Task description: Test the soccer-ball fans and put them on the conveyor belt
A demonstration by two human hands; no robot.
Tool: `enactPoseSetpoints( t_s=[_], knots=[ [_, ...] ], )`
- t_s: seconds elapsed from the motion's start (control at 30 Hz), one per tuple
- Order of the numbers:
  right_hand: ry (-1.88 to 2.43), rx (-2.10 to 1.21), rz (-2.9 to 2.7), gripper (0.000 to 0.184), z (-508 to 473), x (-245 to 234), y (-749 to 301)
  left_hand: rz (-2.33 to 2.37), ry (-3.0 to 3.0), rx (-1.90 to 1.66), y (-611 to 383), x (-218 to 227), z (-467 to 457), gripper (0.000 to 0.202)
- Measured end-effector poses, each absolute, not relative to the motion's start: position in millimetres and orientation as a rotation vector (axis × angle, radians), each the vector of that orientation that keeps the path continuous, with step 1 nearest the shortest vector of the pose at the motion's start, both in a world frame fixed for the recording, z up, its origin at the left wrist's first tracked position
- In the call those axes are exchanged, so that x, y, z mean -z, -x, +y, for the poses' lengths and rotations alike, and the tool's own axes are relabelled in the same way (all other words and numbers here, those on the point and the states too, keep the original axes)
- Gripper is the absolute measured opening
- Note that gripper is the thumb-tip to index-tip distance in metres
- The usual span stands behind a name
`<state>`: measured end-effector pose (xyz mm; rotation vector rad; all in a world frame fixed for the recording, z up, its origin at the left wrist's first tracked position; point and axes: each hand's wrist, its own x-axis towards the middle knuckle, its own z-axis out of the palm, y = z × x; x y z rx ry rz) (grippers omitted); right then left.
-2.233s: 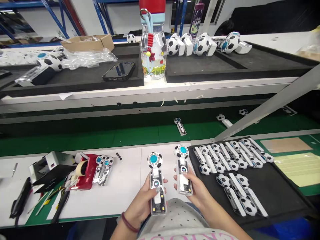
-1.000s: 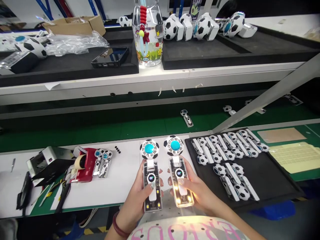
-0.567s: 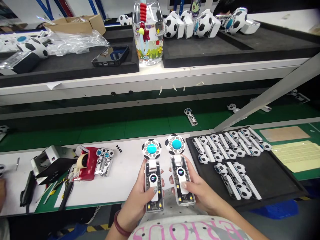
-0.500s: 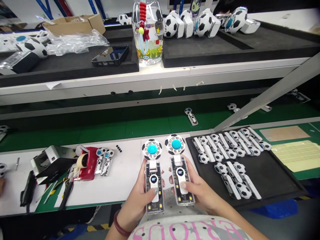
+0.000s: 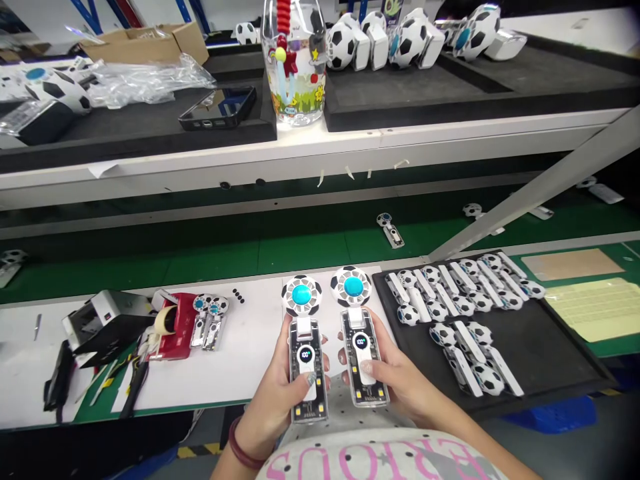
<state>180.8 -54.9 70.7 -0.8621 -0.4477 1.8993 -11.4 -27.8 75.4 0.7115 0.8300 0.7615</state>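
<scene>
In each hand I hold a small handheld fan with a football-patterned round head, a blue centre and a clear body. My left hand (image 5: 277, 390) wraps round the left fan (image 5: 301, 295), thumb pressed on its white front strip. Similarly, my right hand (image 5: 395, 377) grips the right fan (image 5: 354, 286), its thumb on the white strip. Both small round displays are lit and read 100. The two fans are held upright side by side, slightly apart, faces toward me. Behind them lies the white work surface (image 5: 260, 347).
At right, a black foam tray (image 5: 540, 353) carries several similar fans. Left of me are a red tape dispenser (image 5: 183, 327), two fans (image 5: 213, 323), a white-and-black device (image 5: 103, 327) and hand tools. A fan (image 5: 391, 231) lies on the green belt (image 5: 300, 247). The shelf above holds a bottle (image 5: 295, 73) and a phone (image 5: 219, 109).
Fans on the green belt have shifted right. Another person's hand at the far left edge is gone from view. Both my hands keep their grip, with the left fan moved very slightly left.
</scene>
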Motion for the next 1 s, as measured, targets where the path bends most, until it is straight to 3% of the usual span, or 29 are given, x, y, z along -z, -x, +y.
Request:
enactPoseSetpoints(
  t_s=[0.73,0.83,1.0],
  knots=[
    [0.848,-1.917,-0.588,0.082,-51.8,-72.4,-185.9,0.839,-0.645,-0.89,5.3,-84.9,-25.1,0.085],
    [0.878,-1.831,-0.682,0.069,-48.6,-71.3,-194.4,0.898,-0.775,-0.93,9.5,-83.7,-25.3,0.079],
    [0.975,-1.808,-0.958,0.037,-30.9,-83.3,-214.8,0.859,-0.901,-1.067,19.8,-84.8,-2.3,0.048]
  ],
)
